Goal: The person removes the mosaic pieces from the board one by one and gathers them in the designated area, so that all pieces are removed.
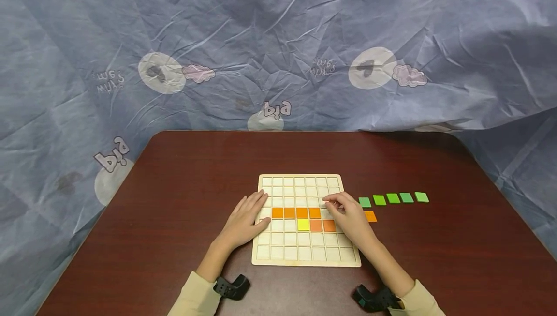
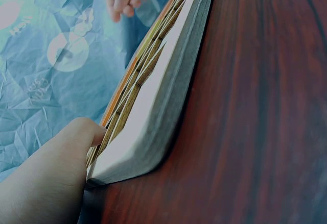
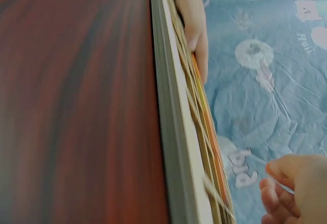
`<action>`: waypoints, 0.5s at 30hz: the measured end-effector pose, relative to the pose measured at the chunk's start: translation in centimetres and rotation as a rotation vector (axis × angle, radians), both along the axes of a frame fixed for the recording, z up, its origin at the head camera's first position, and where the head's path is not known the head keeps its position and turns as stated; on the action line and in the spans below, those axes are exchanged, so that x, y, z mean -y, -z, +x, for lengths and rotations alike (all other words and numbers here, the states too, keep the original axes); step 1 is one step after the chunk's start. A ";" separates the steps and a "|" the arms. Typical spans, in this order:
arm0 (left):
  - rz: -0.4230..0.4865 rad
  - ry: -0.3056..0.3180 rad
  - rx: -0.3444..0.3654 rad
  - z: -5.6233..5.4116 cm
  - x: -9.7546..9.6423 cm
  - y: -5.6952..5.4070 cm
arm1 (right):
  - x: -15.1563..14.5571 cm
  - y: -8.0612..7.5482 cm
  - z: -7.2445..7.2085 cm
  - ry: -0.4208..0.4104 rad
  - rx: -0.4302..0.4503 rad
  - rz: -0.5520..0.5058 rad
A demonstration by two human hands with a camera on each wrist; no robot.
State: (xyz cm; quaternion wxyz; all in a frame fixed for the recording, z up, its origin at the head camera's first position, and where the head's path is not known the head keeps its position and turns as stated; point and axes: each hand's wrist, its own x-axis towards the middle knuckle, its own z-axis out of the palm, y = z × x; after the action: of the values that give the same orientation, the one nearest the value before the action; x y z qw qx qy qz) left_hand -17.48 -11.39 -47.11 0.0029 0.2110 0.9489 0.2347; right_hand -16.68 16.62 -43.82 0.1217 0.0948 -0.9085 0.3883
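A pale wooden grid board (image 1: 304, 256) lies on the table. Several orange tiles (image 1: 289, 213) form a row in its cells; just below that row sit a yellow tile (image 1: 303, 224) and two darker orange tiles (image 1: 322, 225). My left hand (image 1: 244, 220) rests on the board's left edge, fingers straight and thumb over the rim. Above the right part of the grid, my right hand (image 1: 350, 217) has its thumb and fingers drawn together, pinching a thin tile (image 3: 283, 185) seen edge-on in the right wrist view; its colour is hidden.
Right of the board, several green tiles (image 1: 393, 198) lie in a row on the dark red table (image 1: 196, 171). One loose orange tile (image 1: 371, 217) lies close beside my right hand. Behind the table hangs a blue printed cloth (image 1: 278, 54).
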 end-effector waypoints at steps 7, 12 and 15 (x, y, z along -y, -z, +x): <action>-0.004 -0.005 -0.009 0.0 0.0 0.2 | 1.3 1.5 -0.2 -0.033 0.028 -0.036; -0.010 -0.008 -0.018 -0.1 0.0 0.2 | 1.2 2.3 -0.3 -0.029 0.010 -0.017; -0.008 -0.008 -0.017 0.0 0.0 0.2 | 1.2 2.7 -0.3 -0.039 0.013 0.008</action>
State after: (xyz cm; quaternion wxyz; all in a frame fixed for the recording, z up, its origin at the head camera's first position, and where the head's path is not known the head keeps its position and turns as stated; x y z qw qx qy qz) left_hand -17.49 -11.42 -47.34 -0.0055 0.2093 0.9506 0.2291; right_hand -17.01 15.38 -46.48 0.1078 0.1103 -0.9089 0.3875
